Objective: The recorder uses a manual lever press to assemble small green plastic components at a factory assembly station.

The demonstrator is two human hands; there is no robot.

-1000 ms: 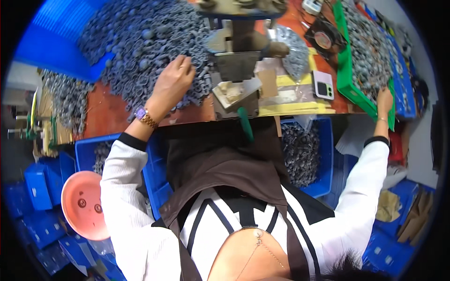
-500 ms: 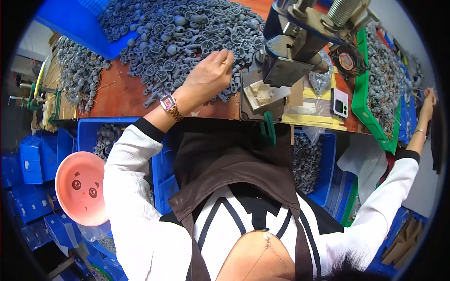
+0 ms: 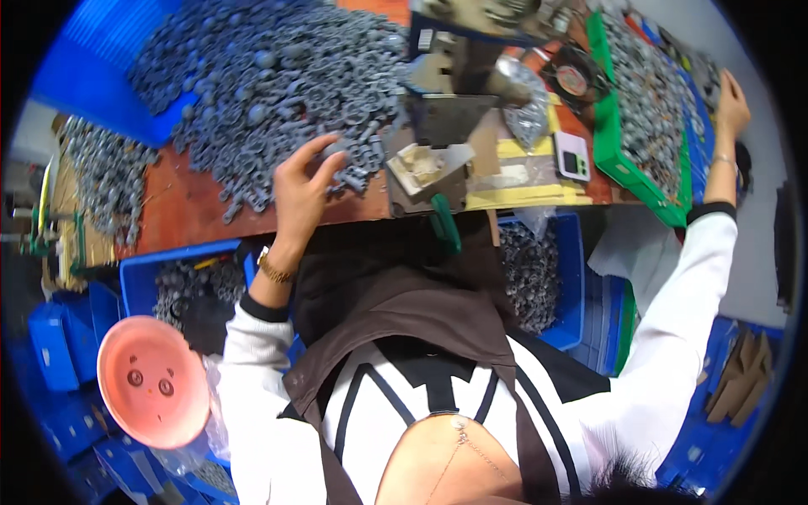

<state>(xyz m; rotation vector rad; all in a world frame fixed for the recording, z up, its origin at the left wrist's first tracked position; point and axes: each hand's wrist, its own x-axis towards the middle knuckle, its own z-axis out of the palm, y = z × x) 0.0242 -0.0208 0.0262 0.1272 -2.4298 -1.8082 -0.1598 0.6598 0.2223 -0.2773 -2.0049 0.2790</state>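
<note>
My left hand is at the near edge of a large heap of grey plastic parts. Its thumb and forefinger curve toward each other around a small rounded grey plastic part, which blends into the heap behind. Out at the far right, beyond a green tray of grey parts, my right hand is raised with its fingers together. What those fingers hold, if anything, cannot be made out. Between my hands stands a metal press, with a pale block on its base.
A phone and a clear bag of parts lie right of the press. A small fan stands behind them. A blue bin sits under the table edge, and a pink basin is at lower left. A green handle juts toward me.
The view has shifted, and the table things sit farther left. My left hand has drawn back toward me from the heap, its thumb and forefinger now showing. My right hand has risen.
</note>
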